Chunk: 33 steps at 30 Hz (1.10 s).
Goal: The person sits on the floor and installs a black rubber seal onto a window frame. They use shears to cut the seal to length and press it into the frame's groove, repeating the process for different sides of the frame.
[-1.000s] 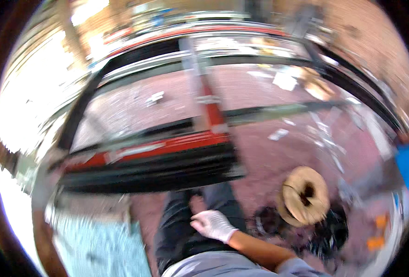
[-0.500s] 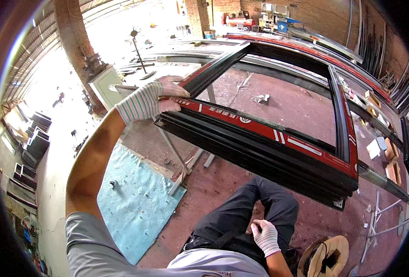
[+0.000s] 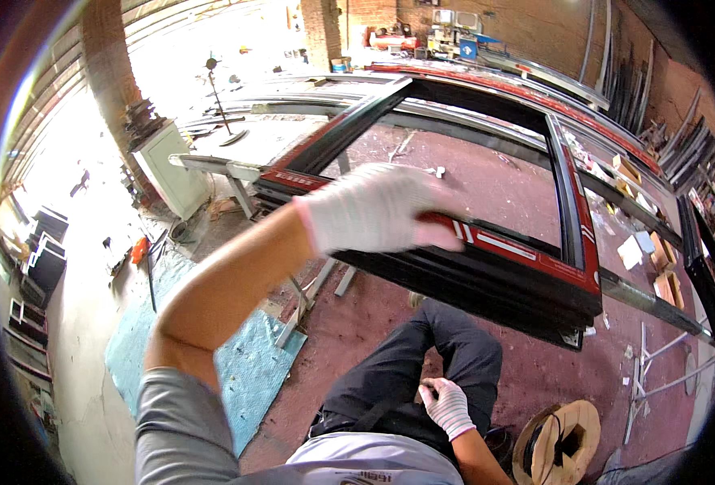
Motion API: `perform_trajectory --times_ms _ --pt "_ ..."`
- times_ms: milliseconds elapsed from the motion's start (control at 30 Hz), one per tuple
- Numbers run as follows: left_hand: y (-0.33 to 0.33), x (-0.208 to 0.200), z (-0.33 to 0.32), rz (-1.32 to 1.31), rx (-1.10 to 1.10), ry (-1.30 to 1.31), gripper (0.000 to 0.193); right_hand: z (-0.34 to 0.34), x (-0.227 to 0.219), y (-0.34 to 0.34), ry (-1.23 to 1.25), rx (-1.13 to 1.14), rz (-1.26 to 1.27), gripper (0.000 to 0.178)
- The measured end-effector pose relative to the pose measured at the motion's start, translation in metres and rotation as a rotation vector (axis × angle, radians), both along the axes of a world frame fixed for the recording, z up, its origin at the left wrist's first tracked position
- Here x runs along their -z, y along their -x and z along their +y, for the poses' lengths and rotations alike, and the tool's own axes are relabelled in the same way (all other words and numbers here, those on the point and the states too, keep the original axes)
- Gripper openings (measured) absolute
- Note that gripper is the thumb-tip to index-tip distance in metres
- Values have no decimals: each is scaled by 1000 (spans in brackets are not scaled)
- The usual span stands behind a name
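A stack of black window frames (image 3: 454, 279) with red protective film on top lies at a slant before me, held up on metal supports. My left hand (image 3: 374, 208), in a pale striped glove, is over the near rail. Its thumb is on the near side and its fingers reach toward the opening; motion blur hides how firmly they touch. My right hand (image 3: 448, 406), gloved too, is low in front of my dark trousers (image 3: 374, 376). Its fingers are curled together, and what they hold, if anything, cannot be made out.
Below left, a light blue mat (image 3: 244, 388) covers part of the reddish floor. A cable spool (image 3: 580, 428) stands at lower right. Small open boxes (image 3: 666, 287) are at the right, near a metal beam (image 3: 648, 303). A pale cabinet (image 3: 172, 170) stands at the left.
My left hand has left the frame stack's left corner and moved right along the near rail. The view has shifted slightly; my right hand stays low and curled.
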<state>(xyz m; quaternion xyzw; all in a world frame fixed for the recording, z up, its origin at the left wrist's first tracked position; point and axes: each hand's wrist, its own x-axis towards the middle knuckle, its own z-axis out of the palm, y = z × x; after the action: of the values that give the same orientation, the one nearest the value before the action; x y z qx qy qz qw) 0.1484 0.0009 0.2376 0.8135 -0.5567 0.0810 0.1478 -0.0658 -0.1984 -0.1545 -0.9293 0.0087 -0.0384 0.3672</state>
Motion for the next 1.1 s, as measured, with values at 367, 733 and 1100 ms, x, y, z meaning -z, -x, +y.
perform_trajectory --times_ms 367,733,1100 --pt "78 -3 -138 -40 39 32 46 3 -9 7 65 -25 29 31" --pt "54 59 -36 -266 -268 553 29 -4 -10 6 2 -16 -90 27" --pt "154 203 -44 240 224 59 36 -1 -5 -5 172 -223 195 37"
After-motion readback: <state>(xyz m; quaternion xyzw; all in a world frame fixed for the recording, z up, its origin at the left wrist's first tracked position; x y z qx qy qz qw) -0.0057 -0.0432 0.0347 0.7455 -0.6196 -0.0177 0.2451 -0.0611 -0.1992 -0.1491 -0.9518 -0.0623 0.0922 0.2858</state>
